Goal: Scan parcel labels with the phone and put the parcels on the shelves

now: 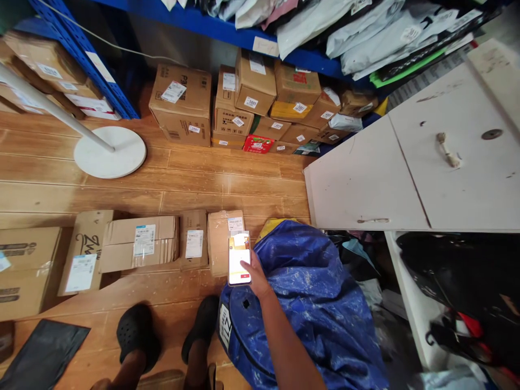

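Note:
My right hand (257,273) is closed round a smartphone (239,275), its thumb over the lit screen. White, orange and a small red button show on that screen. Under the phone a cardboard box (219,244) with a white label stands on the floor. Below my right forearm lies a large blue tarpaulin bag (309,281), crumpled, with a printed tag on its side. To the left, labelled parcels stand in a row: a small box (194,221), a wider box (117,249) and a tall box (95,222). My left hand is out of view.
Stacked cartons (182,103) sit beneath a blue shelf (227,27) loaded with plastic mailers (309,27). A white cabinet (357,173) stands at right. A round white stand base (109,162) rests on the wooden floor. A black mailer (44,352) lies near my feet in black clogs (138,330).

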`<action>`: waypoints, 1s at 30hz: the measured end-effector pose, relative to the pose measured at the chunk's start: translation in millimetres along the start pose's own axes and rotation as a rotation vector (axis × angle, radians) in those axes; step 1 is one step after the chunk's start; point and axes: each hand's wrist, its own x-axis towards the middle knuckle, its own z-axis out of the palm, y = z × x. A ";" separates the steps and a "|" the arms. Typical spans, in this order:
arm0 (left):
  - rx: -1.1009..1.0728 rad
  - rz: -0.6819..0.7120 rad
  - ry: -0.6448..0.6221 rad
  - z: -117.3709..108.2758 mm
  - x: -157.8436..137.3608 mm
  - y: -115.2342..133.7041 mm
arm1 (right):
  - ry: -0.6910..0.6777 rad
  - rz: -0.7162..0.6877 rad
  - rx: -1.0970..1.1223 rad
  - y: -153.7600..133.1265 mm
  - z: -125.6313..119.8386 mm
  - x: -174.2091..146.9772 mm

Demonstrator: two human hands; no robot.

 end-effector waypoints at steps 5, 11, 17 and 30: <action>0.098 -0.073 0.060 31.6 3.9 -10.3 | -0.119 0.019 -0.070 -7.6 6.2 -14.6; 0.102 -0.081 0.046 38.3 6.0 -15.5 | -0.170 0.007 -0.148 -11.6 11.6 -18.5; 0.129 -0.093 0.072 45.1 5.2 -16.1 | -0.155 -0.009 -0.171 -5.2 7.1 -11.1; 0.163 -0.071 0.115 48.3 11.0 -39.9 | -0.135 -0.002 -0.148 5.3 2.6 -1.4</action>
